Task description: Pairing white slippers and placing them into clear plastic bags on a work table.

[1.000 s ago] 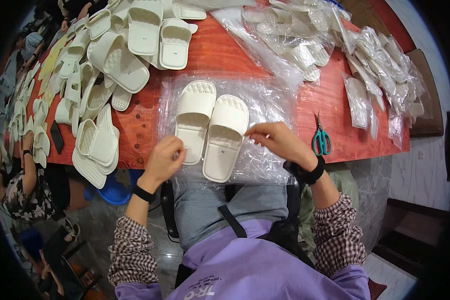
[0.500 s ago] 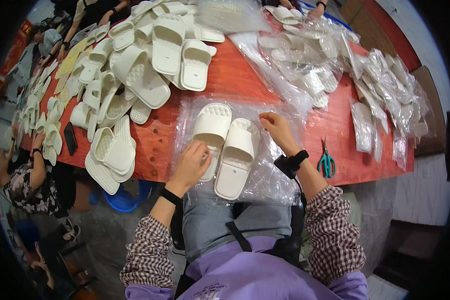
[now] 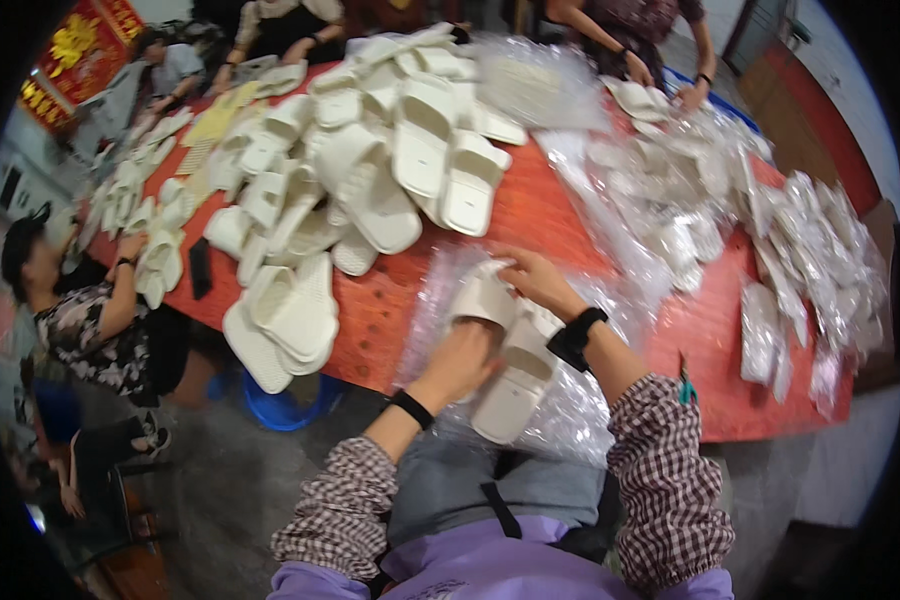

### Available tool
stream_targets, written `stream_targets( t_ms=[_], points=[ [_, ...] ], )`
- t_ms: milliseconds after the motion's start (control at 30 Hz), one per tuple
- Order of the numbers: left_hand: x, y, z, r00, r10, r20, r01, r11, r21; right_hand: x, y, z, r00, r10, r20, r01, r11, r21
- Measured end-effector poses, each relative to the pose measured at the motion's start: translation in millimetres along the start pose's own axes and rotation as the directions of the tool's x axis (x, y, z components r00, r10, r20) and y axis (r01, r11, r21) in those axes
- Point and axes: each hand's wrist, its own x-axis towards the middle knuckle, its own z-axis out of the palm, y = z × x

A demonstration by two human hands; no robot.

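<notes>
A pair of white slippers lies side by side in front of me on clear plastic bags (image 3: 580, 425). My left hand (image 3: 462, 362) reaches into the foot opening of the left slipper (image 3: 478, 296), its fingers closed on the slipper and partly hidden under the strap. At that slipper's toe end, my right hand (image 3: 535, 278) pinches the edge between thumb and fingers. The right slipper (image 3: 518, 388) rests beside it, heel toward me, with my right wrist close to its toe.
Loose white slippers (image 3: 370, 185) are heaped at the far left. Bagged slippers (image 3: 815, 270) pile up on the right of the red table (image 3: 690, 350). Teal scissors (image 3: 686, 388) lie partly behind my right sleeve. A blue basin (image 3: 282, 405) stands below the edge. Co-workers (image 3: 90, 290) sit around.
My left hand has moved from the left slipper's heel into its opening. My right hand has come left to its toe. The whole view has shifted and tilted.
</notes>
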Motion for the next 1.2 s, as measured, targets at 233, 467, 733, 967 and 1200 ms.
stream_targets(
  t_ms=[233, 467, 733, 967, 1200],
  points=[
    [9.0, 23.8, -16.8, 0.989, 0.124, -0.08, -0.136, 0.978, -0.16, -16.8, 4.4, -27.5, 0.994, -0.057, 0.092, 0.069, 0.988, -0.136],
    [5.0, 25.6, -32.6, 0.834, -0.113, -0.54, -0.101, 0.931, -0.35, -77.1, -10.5, -8.9, 0.945, -0.221, 0.242, 0.262, 0.953, -0.153],
    [85.3, 5.1, 12.6, 0.919, -0.072, -0.387, -0.2, 0.761, -0.617, -88.0, 46.7, 9.3, 0.979, -0.109, -0.175, 0.128, 0.987, 0.098],
    [81.7, -4.4, 14.9, 0.846, -0.26, -0.466, -0.237, 0.6, -0.764, -105.9, -39.4, 18.5, 0.939, -0.159, -0.304, 0.116, 0.981, -0.155],
    [84.2, 3.5, 22.1, 0.893, -0.254, -0.372, -0.205, 0.506, -0.838, -100.4, 1.8, -1.6, 0.866, -0.2, -0.458, 0.264, 0.961, 0.079]
  ],
)
